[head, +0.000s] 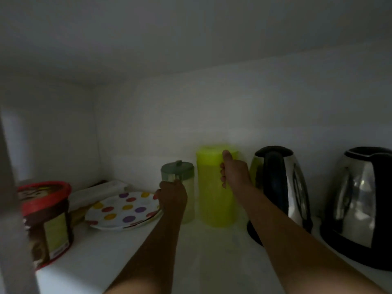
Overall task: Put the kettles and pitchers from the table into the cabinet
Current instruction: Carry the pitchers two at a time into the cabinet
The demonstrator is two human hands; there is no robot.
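Setting both pitchers upright on the cabinet shelf: left hand wraps the pale pitcher, right hand grips the yellow pitcher handle. Release gently; kettle close.

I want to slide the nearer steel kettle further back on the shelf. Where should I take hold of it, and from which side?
Take the steel kettle by its black handle, the tall loop down its right flank, coming in from the front right. The polished body looks rounded, slick and likely too wide for a secure grip, and the other kettle crowds its left side.
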